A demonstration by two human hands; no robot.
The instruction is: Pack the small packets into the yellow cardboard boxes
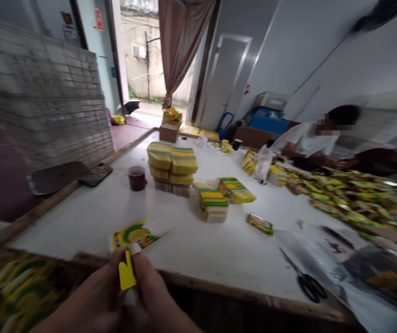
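Close to the table's front edge, my left hand [106, 282] and my right hand [151, 286] are closed together around a small yellow carton [127, 276], one flap of it showing between the thumbs. A small white patch shows by my right thumb; I cannot make out what it is. Just beyond my fingers is yellow printed card [134, 235] with a green ring on it; whether it joins the held carton is unclear. Farther right on the table lies a small yellow and green pack [260, 224].
Stacked yellow bundles [172, 164], more bundles [214, 203] and a dark mug [137, 178] stand mid-table. Scissors [309, 282] and plastic bags lie right. A phone [96, 175] rests at the left edge. A co-worker [309, 138] sits behind a large pile of yellow packs [354, 194].
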